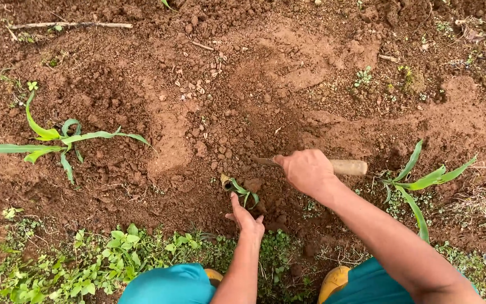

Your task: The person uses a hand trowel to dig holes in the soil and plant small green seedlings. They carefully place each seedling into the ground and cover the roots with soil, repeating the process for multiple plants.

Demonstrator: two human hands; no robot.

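My right hand [308, 170] is closed around a short tool with a pale wooden handle [349, 167]; its blade [264, 161] points left, low over the red-brown soil. My left hand [246, 219] rests on the ground with fingers spread, just beside a small green seedling [241, 191] that stands in loose, freshly turned earth. The blade tip is a little above and right of the seedling. My knees in teal trousers and yellow boots show at the bottom edge.
A young maize plant [58, 139] grows at the left and another maize plant [420, 183] at the right. Low green weeds [102, 264] cover the near edge. A dry stick [68, 25] lies at the top left among clods.
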